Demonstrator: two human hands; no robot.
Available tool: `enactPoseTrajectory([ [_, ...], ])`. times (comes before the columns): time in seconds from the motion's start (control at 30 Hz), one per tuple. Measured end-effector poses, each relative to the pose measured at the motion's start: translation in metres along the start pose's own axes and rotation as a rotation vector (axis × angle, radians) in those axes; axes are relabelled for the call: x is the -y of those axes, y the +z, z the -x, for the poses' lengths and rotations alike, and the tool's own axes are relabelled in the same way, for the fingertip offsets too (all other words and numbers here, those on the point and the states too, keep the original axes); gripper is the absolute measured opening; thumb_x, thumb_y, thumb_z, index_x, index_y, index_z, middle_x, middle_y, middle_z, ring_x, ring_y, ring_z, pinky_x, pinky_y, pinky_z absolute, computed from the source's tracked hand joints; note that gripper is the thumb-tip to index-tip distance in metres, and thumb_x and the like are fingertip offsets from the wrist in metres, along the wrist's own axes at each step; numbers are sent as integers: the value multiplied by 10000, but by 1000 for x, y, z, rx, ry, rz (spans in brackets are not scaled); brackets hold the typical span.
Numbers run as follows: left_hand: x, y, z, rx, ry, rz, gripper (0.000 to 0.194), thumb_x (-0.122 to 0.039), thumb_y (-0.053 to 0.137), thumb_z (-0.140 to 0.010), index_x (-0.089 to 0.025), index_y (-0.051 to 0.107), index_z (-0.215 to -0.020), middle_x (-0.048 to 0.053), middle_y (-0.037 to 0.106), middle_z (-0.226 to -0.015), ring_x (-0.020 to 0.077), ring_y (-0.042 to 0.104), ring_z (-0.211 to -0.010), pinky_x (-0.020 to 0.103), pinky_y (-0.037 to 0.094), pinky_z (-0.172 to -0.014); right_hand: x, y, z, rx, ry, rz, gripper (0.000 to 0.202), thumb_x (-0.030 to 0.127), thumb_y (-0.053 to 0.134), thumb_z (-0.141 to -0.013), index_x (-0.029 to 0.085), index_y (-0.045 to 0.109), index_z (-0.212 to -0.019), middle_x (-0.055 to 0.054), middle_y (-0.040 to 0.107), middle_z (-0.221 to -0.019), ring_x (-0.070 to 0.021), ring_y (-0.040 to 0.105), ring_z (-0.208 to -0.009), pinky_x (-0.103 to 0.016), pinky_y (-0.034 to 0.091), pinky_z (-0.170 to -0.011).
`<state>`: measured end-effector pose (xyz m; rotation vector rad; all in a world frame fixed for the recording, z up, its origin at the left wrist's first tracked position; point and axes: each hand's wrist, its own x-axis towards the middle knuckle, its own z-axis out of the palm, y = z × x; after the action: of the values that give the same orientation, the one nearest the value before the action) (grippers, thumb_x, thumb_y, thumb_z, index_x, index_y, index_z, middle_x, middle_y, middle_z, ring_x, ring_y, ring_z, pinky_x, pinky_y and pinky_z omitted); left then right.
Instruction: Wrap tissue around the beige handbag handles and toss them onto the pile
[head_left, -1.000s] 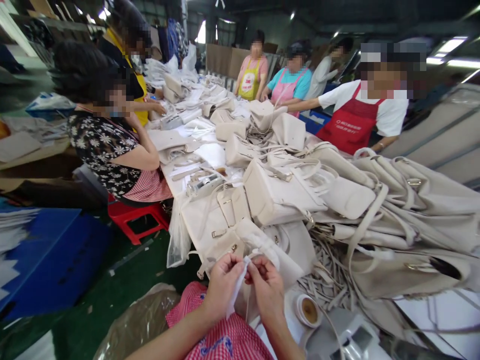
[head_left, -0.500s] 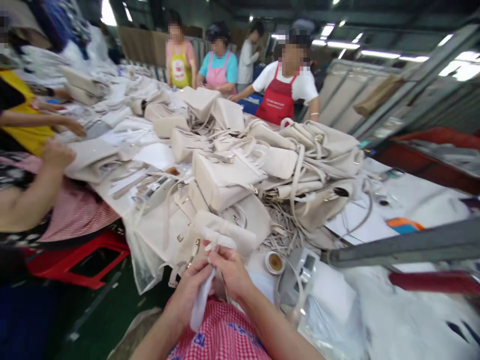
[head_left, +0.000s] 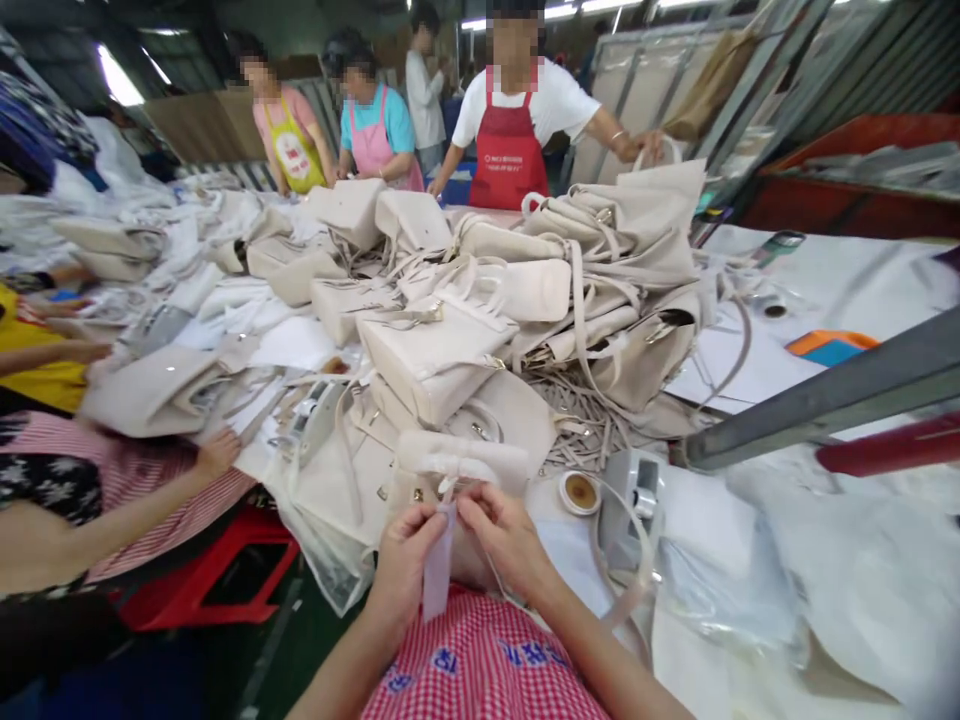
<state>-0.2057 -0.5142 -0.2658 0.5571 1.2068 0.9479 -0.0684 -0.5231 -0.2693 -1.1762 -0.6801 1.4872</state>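
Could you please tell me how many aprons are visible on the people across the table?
3: a yellow apron on the left, a pink apron in the middle and a red apron on the right, all beyond the beige bags. More may be hidden.

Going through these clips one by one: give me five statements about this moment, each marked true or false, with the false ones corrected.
1. The left hand pinches a white strip. True.
2. The right hand rests flat on a bag. False: the right hand has its fingers at the strip's upper end, next to the left hand.
3. Pale bags are heaped beyond the hands. True.
4. The tub with brown contents stands left of both hands. False: the tub is to their right.
5. The stool at the lower left is red. True.
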Motion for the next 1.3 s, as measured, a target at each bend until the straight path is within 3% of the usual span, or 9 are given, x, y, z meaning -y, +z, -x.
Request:
enactPoseTrajectory([
  [0.2, -7, -12, -2, 43, 93, -142, 285, -337, 877, -572, -154, 690, -684, -35, 649, -612, 91, 527, -573, 185, 398, -552, -15, 4, 5, -40, -46, 165, 155, 345, 738, -708, 203, 764, -765, -13, 723, -745, -186, 615, -719, -283, 454, -696],
  [0.37, -1, -22, -10, 148, -102, -9, 370, -407, 880, -571, -166, 624, -686, -55, 587, -561, 81, 471, -498, 189, 362, -491, -31, 13, -2, -67, -44, 117, 188, 379, 693, -748, 198, 738, -723, -5, 687, -698, -162, 570, -651, -272, 438, -645],
  [0.5, -2, -24, -16, 194, -150, 57, 352, -379, 874, -590, -162, 636, -732, -30, 631, -643, 97, 530, -576, 208, 420, -579, -38, 26, -2, -211, -85, 109, 175, 375, 714, -724, 202, 699, -740, 0, 668, -719, -171, 566, -687, -274, 446, -663],
  [0.67, -4, -26, -26, 212, -47, -42, 347, -388, 865, -607, -155, 626, -702, -20, 630, -655, 102, 522, -612, 209, 417, -604, -35, 43, 8, -362, -93, 110, 198, 397, 717, -737, 199, 719, -722, -13, 687, -704, -189, 583, -705, -288, 461, -682],
  [0.83, -3, -24, -26, 176, 60, -50, 352, -369, 881, -584, -162, 613, -680, -30, 616, -623, 107, 515, -608, 207, 428, -594, -33, 48, 18, -321, -31, 9, 251, 439, 731, -762, 228, 801, -878, -42, 765, -912, -249, 647, -990, -348, 451, -951],
  [0.93, -2, -21, -22, 147, 86, 20, 371, -337, 910, -537, -171, 601, -657, -38, 623, -621, 106, 539, -610, 201, 441, -596, -37, 44, 17, -253, -34, -35, 265, 438, 780, -731, 240, 807, -905, -43, 761, -961, -255, 632, -1068, -358, 423, -1013],
  [1.13, 0, -24, -11, 275, -317, 159, 440, -372, 927, -530, -172, 732, -870, 28, 724, -768, 174, 675, -708, 247, 511, -648, -37, 47, 8, -195, -57, -82, 334, 535, 795, -692, 211, 778, -766, -54, 724, -995, -261, 630, -1033, -365, 487, -925],
  [1.23, 3, -26, -12, 232, -344, 173, 446, -363, 939, -518, -210, 737, -885, 4, 739, -796, 166, 687, -704, 237, 521, -645, -26, 50, 10, -133, -83, -28, 330, 535, 743, -747, 207, 769, -786, -49, 714, -1007, -254, 621, -1060, -354, 485, -933],
  [1.3, 6, -26, -15, 243, -326, 148, 385, -371, 928, -550, -218, 732, -845, -13, 741, -795, 142, 674, -668, 217, 514, -631, -15, 40, 19, -57, -105, 104, 283, 483, 699, -801, 223, 775, -884, -39, 720, -997, -238, 623, -1061, -343, 478, -945],
])
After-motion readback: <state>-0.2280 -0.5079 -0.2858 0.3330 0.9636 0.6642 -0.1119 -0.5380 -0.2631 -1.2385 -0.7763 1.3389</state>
